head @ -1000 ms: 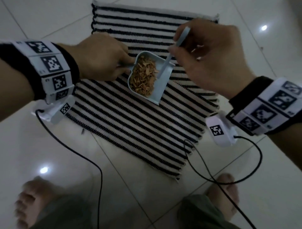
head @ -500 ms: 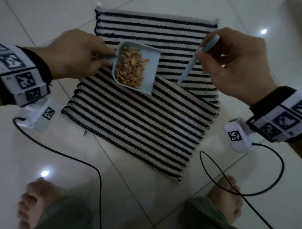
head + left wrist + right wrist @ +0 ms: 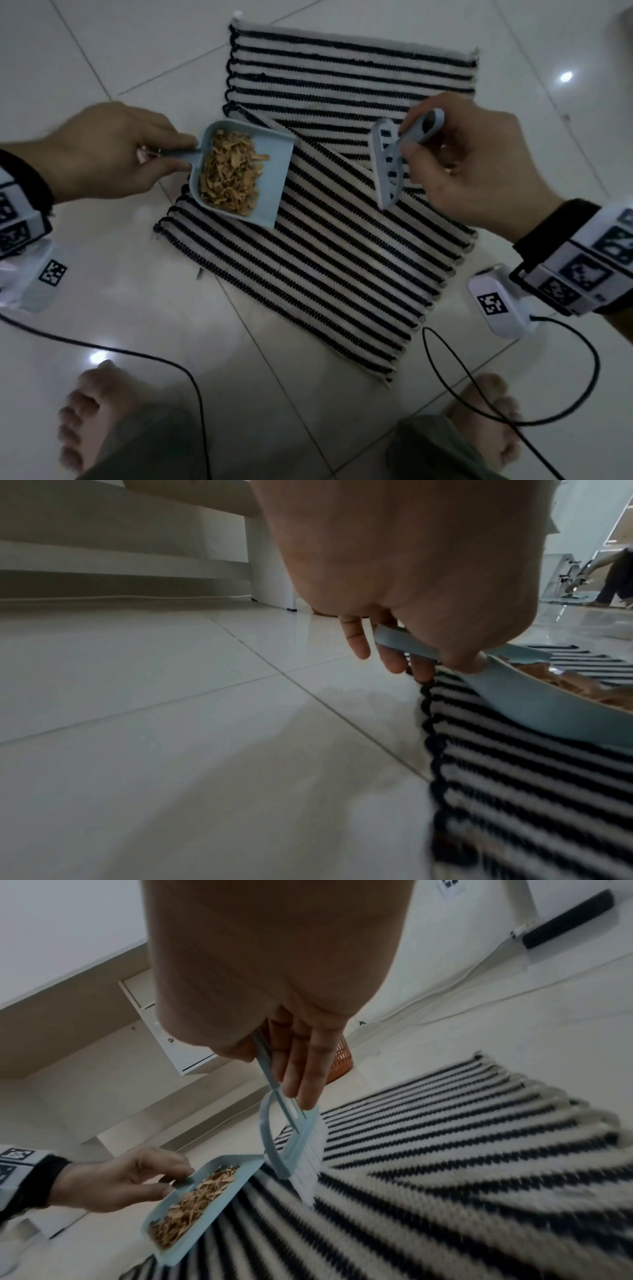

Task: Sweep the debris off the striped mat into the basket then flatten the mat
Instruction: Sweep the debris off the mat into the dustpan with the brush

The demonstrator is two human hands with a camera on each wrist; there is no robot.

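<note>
A black-and-white striped mat (image 3: 342,267) lies on the tiled floor, its near half folded askew over the far half. My left hand (image 3: 113,154) grips the handle of a pale blue dustpan (image 3: 274,178) heaped with tan wood shavings (image 3: 229,174), held over the mat's left edge. The dustpan (image 3: 219,1204) and shavings (image 3: 192,1199) also show in the right wrist view. My right hand (image 3: 472,161) holds a small pale blue brush (image 3: 388,168) by its handle above the mat, right of the dustpan. An orange basket (image 3: 341,1058) peeks out behind my right fingers, beyond the mat.
White furniture legs (image 3: 270,588) and a low shelf stand along the wall past the mat. Black cables (image 3: 513,387) trail from both wrist cameras across the floor. My bare feet (image 3: 99,411) stand at the near edge. Another person (image 3: 613,580) is far off.
The left hand has carried the loaded dustpan leftward to the mat's left edge. The right hand has drawn the brush away to the right and turned it so its head shows.
</note>
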